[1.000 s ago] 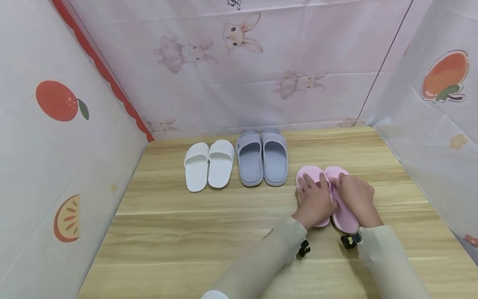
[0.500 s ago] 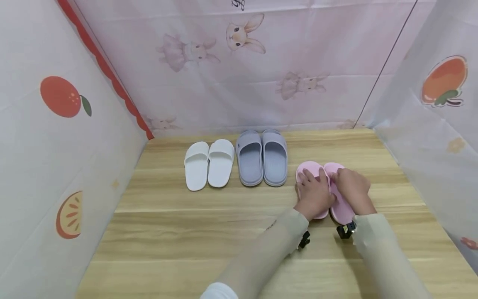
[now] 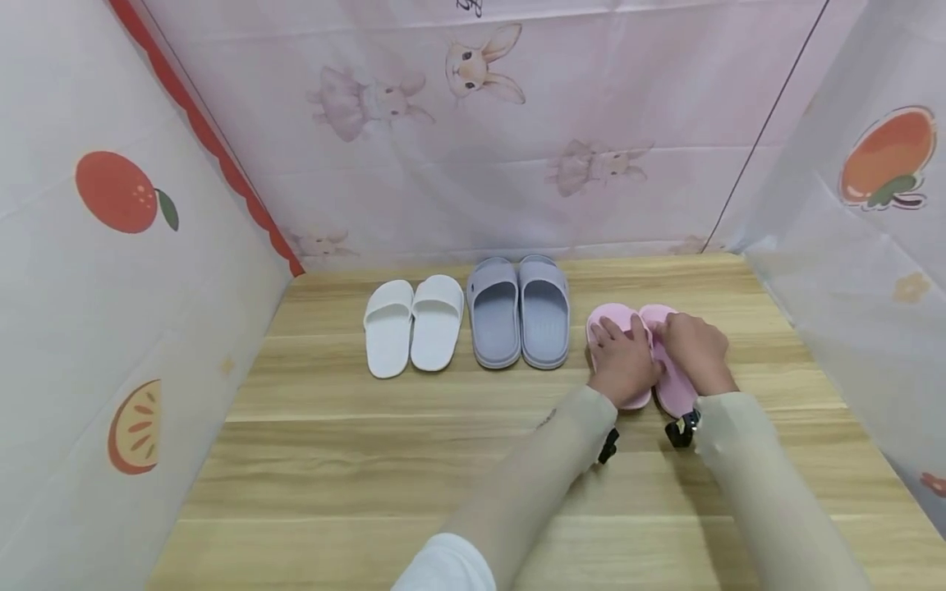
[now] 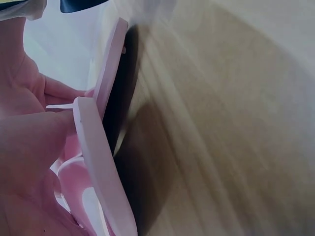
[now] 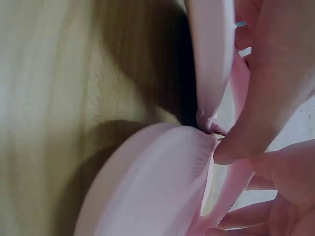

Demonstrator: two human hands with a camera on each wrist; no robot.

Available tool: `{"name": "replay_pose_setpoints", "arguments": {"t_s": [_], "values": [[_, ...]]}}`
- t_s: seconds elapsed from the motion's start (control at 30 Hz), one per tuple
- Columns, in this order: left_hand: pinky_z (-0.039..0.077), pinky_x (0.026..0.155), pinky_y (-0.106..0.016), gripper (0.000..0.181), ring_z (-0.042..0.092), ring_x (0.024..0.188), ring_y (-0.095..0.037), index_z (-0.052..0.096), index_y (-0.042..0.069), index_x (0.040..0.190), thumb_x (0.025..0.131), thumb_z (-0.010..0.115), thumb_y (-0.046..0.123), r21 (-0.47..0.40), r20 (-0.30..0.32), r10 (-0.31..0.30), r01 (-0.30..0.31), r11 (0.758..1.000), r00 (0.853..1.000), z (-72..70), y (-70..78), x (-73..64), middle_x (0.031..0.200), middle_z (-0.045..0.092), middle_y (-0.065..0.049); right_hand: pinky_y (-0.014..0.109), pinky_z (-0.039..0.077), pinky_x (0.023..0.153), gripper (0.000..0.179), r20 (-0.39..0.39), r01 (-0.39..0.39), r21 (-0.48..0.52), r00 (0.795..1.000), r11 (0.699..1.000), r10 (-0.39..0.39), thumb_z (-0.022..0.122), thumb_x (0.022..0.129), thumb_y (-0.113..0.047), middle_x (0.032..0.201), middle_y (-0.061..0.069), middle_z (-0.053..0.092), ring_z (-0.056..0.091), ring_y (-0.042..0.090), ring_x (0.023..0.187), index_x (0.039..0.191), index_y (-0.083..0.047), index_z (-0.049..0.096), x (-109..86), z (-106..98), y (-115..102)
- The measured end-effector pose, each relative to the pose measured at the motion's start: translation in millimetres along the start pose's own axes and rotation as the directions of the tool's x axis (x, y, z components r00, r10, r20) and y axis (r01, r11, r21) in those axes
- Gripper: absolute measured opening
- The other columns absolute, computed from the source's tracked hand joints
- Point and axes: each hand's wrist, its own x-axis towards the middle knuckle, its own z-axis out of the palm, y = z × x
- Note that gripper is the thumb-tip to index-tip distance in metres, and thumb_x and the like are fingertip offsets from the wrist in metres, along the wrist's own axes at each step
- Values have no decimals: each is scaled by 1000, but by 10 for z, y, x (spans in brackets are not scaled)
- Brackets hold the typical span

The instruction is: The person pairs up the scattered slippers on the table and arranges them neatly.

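Note:
Two pink slippers stand side by side at the right of the wooden surface, toes toward the back wall. My left hand (image 3: 624,363) holds the left pink slipper (image 3: 610,312), fingers spread over its strap and thumb at its inner edge. With curled fingers, my right hand (image 3: 693,349) grips the right pink slipper (image 3: 674,396) near its strap. The left wrist view shows the slippers' pale side edges, the nearer pink slipper (image 4: 101,162) having dark shadow along its underside. In the right wrist view the two slippers touch where a thumb presses. The hands cover most of both straps.
Grey slippers (image 3: 544,328) stand against the back wall, left of the pink pair. White slippers (image 3: 389,341) are beside them, further left. A printed back curtain (image 3: 473,180) and side curtains (image 3: 872,271) enclose the wooden surface (image 3: 414,460).
Both hands have moved away from me toward the back wall, and the pink slippers have moved with them, now closer to level with the other pairs. The white and grey slippers stay put.

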Motion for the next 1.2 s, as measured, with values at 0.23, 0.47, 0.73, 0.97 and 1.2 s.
{"name": "replay_pose_setpoints", "arguments": {"t_s": [0.23,0.47,0.73,0.97,1.2], "values": [[33,105,-54,85,28,136,-46,19,24,153,85,50,66,-45,18,-31,31,998,999,14,18,155,150,25,-28,47,39,52,51,2,-23,1,1000,1000,23,43,98,-48,96,28,64,59,39,75,84,-4,63,131,6,6],[33,105,-53,83,25,138,-45,16,26,154,88,45,67,-36,39,-33,35,999,999,12,21,289,151,23,-27,47,40,55,51,23,-47,-5,999,999,47,42,99,-48,102,29,63,59,41,81,87,-4,64,250,-22,-32],[34,105,-51,80,27,137,-42,20,28,152,87,47,67,-33,27,-61,62,998,998,-13,-10,423,151,25,-25,49,41,57,49,41,-48,-15,998,999,49,41,100,-46,103,29,62,58,43,84,85,-4,64,418,-10,-56],[34,105,-51,79,27,137,-43,21,27,152,88,49,64,-63,19,-59,60,996,998,-14,-25,520,150,25,-26,50,42,59,53,36,-68,-8,997,998,69,40,99,-48,105,31,61,58,41,84,84,-3,64,544,-1,-48],[31,107,-51,82,24,139,-42,17,29,153,87,48,67,-55,33,-81,83,995,996,22,-11,652,152,21,-26,46,41,57,48,50,-67,4,997,998,66,39,100,-41,93,25,62,56,36,78,81,-4,63,658,-11,-39]]}}
